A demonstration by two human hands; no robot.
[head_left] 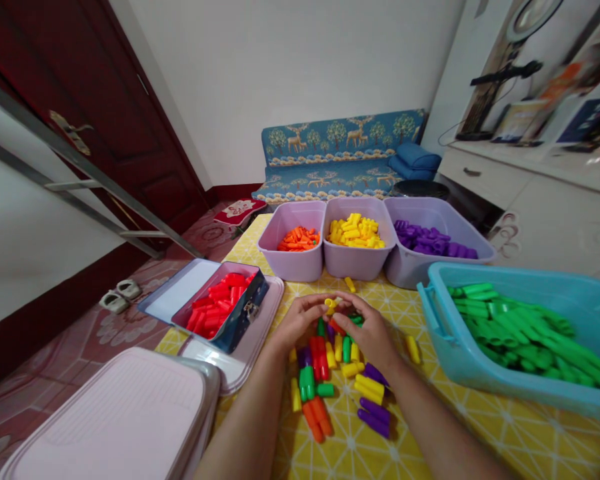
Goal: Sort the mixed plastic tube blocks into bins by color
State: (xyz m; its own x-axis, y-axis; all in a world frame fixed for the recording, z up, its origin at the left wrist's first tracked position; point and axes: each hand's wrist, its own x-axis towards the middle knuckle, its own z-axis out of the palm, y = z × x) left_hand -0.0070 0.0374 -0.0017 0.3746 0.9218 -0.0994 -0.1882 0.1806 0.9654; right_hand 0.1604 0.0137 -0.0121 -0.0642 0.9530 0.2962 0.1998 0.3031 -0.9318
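My left hand [300, 321] is closed, with a small yellow plastic cap [331, 305] at its fingertips. Curled in from the other side, my right hand [373, 331] meets it, fingertips at the same yellow cap. Just under the right thumb is an orange cap-like piece [337, 327]; I cannot tell whether it is gripped or only lies there. Below both hands, several short plastic tubes are spread on the table, among them a red pair [319, 358], a green pair [307, 383], an orange pair [318, 419], a yellow pair [369, 389] and a purple pair [375, 418].
Three lilac bins at the back hold orange [299, 239], yellow [356, 232] and purple pieces [433, 240]. A turquoise tub [520, 393] of green pieces stands right. To the left are an open tin box [247, 313] of red pieces and a stacked pale lid [115, 413].
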